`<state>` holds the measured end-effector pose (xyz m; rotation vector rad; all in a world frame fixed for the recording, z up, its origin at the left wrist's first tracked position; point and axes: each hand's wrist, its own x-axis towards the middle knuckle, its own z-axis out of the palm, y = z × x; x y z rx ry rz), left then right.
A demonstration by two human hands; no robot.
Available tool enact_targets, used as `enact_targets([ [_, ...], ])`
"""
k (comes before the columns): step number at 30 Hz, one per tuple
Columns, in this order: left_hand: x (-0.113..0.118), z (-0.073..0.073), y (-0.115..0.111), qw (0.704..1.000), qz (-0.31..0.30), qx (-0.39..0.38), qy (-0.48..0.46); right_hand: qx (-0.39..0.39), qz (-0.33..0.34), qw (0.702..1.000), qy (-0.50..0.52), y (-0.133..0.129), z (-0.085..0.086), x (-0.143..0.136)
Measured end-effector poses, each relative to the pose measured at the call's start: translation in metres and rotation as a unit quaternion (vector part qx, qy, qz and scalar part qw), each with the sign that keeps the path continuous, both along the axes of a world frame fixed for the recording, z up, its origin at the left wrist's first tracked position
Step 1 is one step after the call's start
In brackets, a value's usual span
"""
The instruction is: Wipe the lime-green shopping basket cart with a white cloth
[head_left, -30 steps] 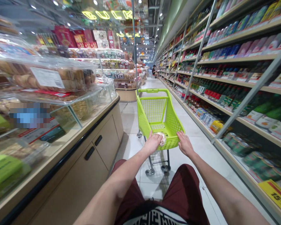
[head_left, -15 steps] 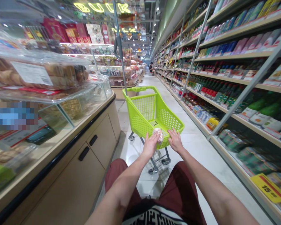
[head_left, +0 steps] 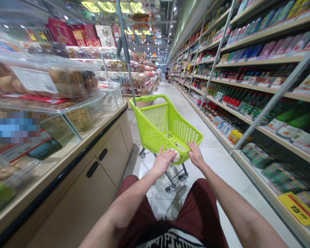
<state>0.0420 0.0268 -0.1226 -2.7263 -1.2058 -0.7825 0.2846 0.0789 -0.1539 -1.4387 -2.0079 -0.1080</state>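
Lime-green plastic forms the basket of the shopping cart, which stands upright on grey legs and small wheels on the pale tiled floor, just ahead of the person's maroon trousers; the left hand is at the near rim of the basket, its fingers stretched over a small whitish bundle with the thumb pointing up, though whether they grip the bundle or merely press on it I cannot tell; the right hand touches the same rim nearer its right corner, fingers laid over the edge and not clenched into a fist, and how firmly they hold it I cannot tell; a thin grey pole with a hook-like loop rises from the far left corner of the cart; to the left runs a wooden counter with black handles, bearing clear packs of baked goods; to the right, long shelves hold bottles and cans, with green cans on the lowest level and a yellow price sign beside them; a yellow neon sign hangs above, and another person is far down the aisle, beside the shelves.
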Motion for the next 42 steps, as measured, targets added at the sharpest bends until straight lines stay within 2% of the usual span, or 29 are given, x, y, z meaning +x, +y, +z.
enact_targets([
  [2,-0.003,0.015,0.005,0.999,0.015,0.025,-0.013,-0.005,0.004,1.0,0.003,0.0,0.002,0.001],
  [4,0.005,0.026,0.01,0.999,0.02,0.043,-0.015,-0.02,-0.008,1.0,0.003,-0.002,0.006,-0.001],
  [8,0.036,0.031,0.02,0.997,-0.026,0.058,0.034,-0.017,-0.049,0.999,0.014,-0.013,0.015,-0.009],
  [10,0.043,0.031,0.028,0.995,-0.036,0.064,0.065,0.002,-0.047,0.999,0.014,-0.021,0.019,-0.013],
  [12,0.038,0.034,0.037,0.994,-0.024,0.07,0.086,0.009,-0.025,1.0,-0.001,-0.03,0.023,-0.017],
  [17,0.013,0.047,0.057,0.99,0.078,0.075,0.086,-0.017,0.03,0.999,-0.037,-0.042,0.037,-0.043],
  [22,0.021,0.046,0.053,0.99,0.033,0.085,0.109,-0.022,-0.009,0.999,-0.046,-0.042,0.042,-0.067],
  [24,0.022,0.045,0.052,0.99,0.03,0.084,0.106,-0.018,-0.017,0.998,-0.055,-0.043,0.042,-0.064],
  [29,0.011,0.05,0.058,0.99,0.088,0.069,0.088,-0.006,-0.002,0.997,-0.079,-0.05,0.043,-0.037],
  [31,0.012,0.054,0.059,0.99,0.088,0.071,0.09,0.001,-0.016,0.997,-0.078,-0.052,0.043,-0.03],
  [36,0.036,0.061,0.056,0.989,0.035,0.079,0.116,0.027,-0.1,0.993,-0.061,-0.048,0.043,-0.04],
  [39,0.052,0.064,0.056,0.99,0.044,0.058,0.123,0.023,-0.146,0.989,-0.03,-0.038,0.039,-0.047],
  [42,0.063,0.064,0.057,0.99,0.056,0.026,0.124,0.031,-0.17,0.985,0.014,-0.031,0.03,-0.037],
])
